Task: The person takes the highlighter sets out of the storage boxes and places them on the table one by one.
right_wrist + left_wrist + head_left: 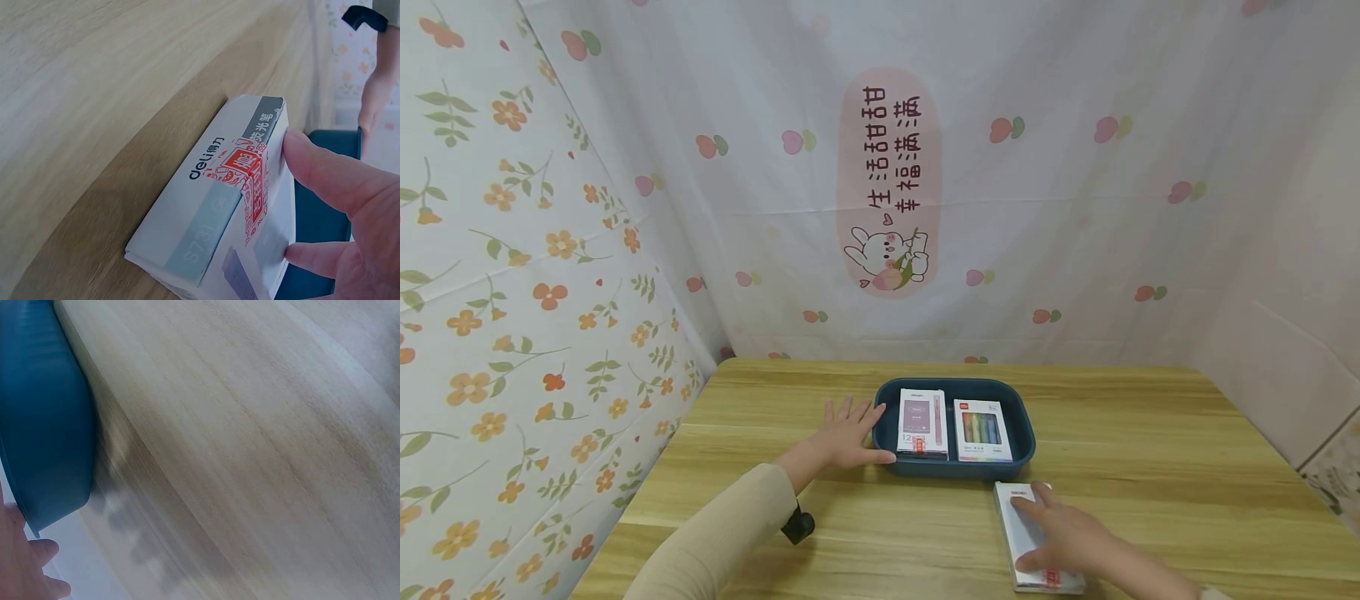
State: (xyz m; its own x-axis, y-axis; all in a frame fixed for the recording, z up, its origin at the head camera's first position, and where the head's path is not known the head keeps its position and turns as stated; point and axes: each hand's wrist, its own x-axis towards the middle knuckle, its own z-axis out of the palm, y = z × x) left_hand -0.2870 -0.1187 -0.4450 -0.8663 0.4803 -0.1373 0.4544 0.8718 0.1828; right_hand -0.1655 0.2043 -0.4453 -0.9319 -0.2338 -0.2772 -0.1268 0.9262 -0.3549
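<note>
Apparently part-done: has purple-print box [919,419] & rainbow-print box [982,429] in blue bin [958,471], just right of spread, empty fingers of L hand [848,437]; w/ white box [1024,533] outside, under splayed fingers of R hand [1067,537], touched, not gripped.

On my feed I see a smooth plastic tray [955,470], smooth card boxes [215,206], wood-grained table [1135,450], creased cloth curtains [775,250].
</note>
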